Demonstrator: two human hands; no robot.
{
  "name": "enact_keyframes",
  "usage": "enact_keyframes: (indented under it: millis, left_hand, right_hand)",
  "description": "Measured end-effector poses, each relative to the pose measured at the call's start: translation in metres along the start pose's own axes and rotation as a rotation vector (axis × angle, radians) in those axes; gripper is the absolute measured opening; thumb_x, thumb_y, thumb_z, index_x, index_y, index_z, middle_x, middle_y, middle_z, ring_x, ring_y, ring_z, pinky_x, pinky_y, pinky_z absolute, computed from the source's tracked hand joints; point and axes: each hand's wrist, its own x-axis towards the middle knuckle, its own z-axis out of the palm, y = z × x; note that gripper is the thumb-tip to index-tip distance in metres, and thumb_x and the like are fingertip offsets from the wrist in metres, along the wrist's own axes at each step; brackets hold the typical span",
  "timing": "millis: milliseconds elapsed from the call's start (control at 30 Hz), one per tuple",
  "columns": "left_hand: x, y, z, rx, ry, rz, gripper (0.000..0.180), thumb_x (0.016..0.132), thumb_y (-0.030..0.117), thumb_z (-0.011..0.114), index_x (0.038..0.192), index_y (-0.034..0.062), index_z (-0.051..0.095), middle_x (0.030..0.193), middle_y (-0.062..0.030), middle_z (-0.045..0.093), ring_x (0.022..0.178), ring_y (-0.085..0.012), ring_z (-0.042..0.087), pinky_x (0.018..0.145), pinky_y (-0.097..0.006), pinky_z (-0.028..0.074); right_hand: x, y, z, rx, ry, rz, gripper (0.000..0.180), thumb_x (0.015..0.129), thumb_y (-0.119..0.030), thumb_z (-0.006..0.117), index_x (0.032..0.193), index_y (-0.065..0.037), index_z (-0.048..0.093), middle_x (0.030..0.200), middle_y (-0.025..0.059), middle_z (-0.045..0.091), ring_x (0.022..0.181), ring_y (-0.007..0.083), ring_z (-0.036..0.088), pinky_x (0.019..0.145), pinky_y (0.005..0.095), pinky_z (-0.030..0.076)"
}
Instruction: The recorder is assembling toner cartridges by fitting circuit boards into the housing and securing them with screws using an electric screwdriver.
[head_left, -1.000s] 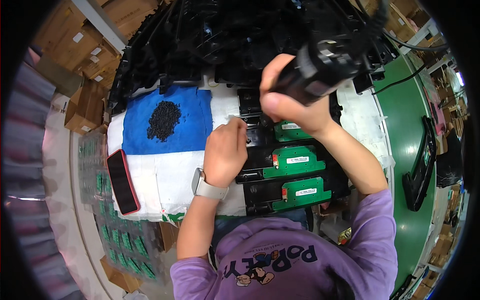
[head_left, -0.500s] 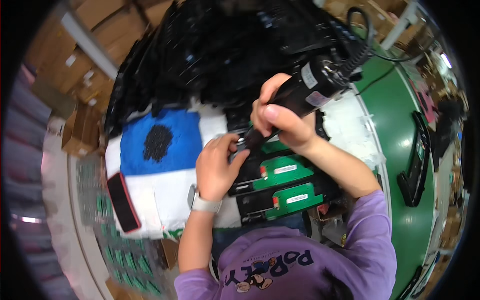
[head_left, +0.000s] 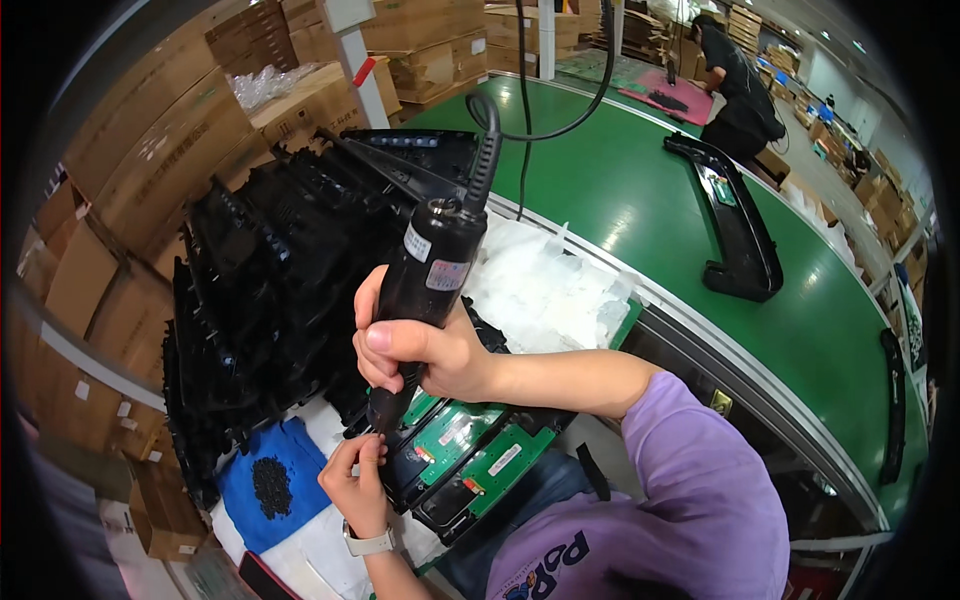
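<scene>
My right hand point(head_left: 455, 350) is wrapped round a black electric screwdriver point(head_left: 432, 255), held nearly upright with its coiled cord at the top. Its lower end points down at the black plastic housings in front of me. Fingertips of my left hand point(head_left: 357, 490) are pinched together right beside the tool's tip; what they hold, if anything, is too small to make out. Several green circuit boards point(head_left: 510, 455) lie in these housings, side by side. Left of my left hand, a heap of small black screws point(head_left: 271, 488) rests on a blue cloth point(head_left: 308, 460).
Black plastic parts point(head_left: 290, 250) are piled high beyond my hands. White foam sheets point(head_left: 550, 295) are stacked to the right. Along the green conveyor belt point(head_left: 590, 170) lies a curved black housing point(head_left: 735, 220). Cardboard boxes point(head_left: 160, 150) stand at left; another person point(head_left: 740, 90) works far off.
The view has swung up and to the right, showing more of the conveyor and boxes. The screwdriver stands more upright; my left hand remains pinched near its tip.
</scene>
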Motion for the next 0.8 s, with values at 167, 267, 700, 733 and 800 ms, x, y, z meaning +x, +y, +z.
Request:
enact_keyframes:
  millis: [167, 267, 700, 733, 800]
  left_hand:
    - [-0.001, -0.008, 0.000, -0.285, -0.104, -0.025, 0.015, 0.088, 0.010, 0.058, 0.080, -0.0032, 0.060, 0.073, -0.0056, 0.062, 0.062, -0.0107, 0.056, 0.058, -0.022, 0.045]
    - [-0.002, -0.003, 0.000, -0.363, -0.095, -0.044, 0.009, 0.083, 0.004, 0.062, 0.079, -0.0047, 0.062, 0.072, -0.0063, 0.062, 0.064, -0.0116, 0.057, 0.061, -0.022, 0.045]
    - [-0.005, 0.006, -0.002, -0.189, -0.063, -0.052, 0.010, 0.068, -0.001, 0.072, 0.075, -0.0014, 0.066, 0.067, -0.0016, 0.062, 0.059, -0.0053, 0.049, 0.054, -0.020, 0.039]
    - [-0.002, 0.006, 0.002, -0.193, -0.087, -0.044, 0.010, 0.068, -0.001, 0.072, 0.075, -0.0013, 0.066, 0.067, -0.0016, 0.062, 0.059, -0.0051, 0.049, 0.054, -0.020, 0.039]
    - [-0.006, 0.006, -0.001, -0.126, -0.048, -0.023, 0.010, 0.068, -0.001, 0.073, 0.075, -0.0013, 0.066, 0.067, -0.0019, 0.063, 0.059, -0.0052, 0.050, 0.054, -0.020, 0.040]
  right_hand:
    - [-0.003, -0.006, -0.002, 0.027, 0.061, -0.053, 0.017, 0.082, -0.014, 0.055, 0.092, -0.004, 0.045, 0.056, 0.0053, 0.044, 0.046, 0.0148, 0.046, 0.053, 0.0314, 0.042]
    - [-0.006, -0.004, -0.003, 0.048, 0.063, -0.059, 0.017, 0.082, -0.015, 0.054, 0.093, -0.005, 0.045, 0.056, 0.0050, 0.044, 0.046, 0.0147, 0.046, 0.053, 0.0316, 0.042]
    - [-0.015, 0.003, 0.004, -0.079, 0.105, -0.007, 0.020, 0.082, -0.017, 0.053, 0.095, -0.005, 0.044, 0.057, 0.0042, 0.040, 0.045, 0.0149, 0.041, 0.050, 0.0320, 0.038]
    - [-0.016, 0.002, 0.002, -0.123, 0.122, -0.014, 0.020, 0.082, -0.017, 0.052, 0.096, -0.005, 0.044, 0.057, 0.0040, 0.041, 0.045, 0.0147, 0.042, 0.050, 0.0319, 0.039]
    - [-0.014, 0.007, 0.006, -0.142, 0.065, -0.039, 0.018, 0.084, -0.018, 0.049, 0.096, -0.005, 0.046, 0.059, 0.0028, 0.043, 0.046, 0.0139, 0.044, 0.052, 0.0323, 0.041]
